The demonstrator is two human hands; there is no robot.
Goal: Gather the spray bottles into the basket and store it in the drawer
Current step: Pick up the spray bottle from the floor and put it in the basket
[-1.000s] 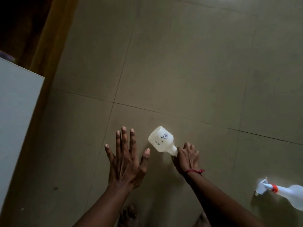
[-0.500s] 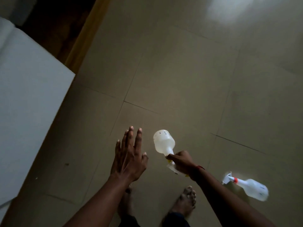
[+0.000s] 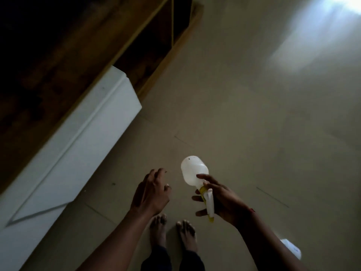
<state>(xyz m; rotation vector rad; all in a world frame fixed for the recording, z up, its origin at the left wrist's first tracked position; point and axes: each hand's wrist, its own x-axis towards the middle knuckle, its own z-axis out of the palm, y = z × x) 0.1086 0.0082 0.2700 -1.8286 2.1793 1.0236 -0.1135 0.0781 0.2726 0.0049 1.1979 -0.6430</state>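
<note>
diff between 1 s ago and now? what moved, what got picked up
The right hand already had its grip on the neck of the spray bottle and has lifted it clear of the floor, base pointing away. The head turned, bringing the wooden shelving into view. The second spray bottle stayed on the floor, now mostly hidden by the right forearm. The left hand stays empty, fingers now slightly curled.

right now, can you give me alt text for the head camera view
A person's right hand holds a white spray bottle by its neck above a tiled floor, with the left hand open and empty beside it. Bare feet show below, a white panel at left.
</note>
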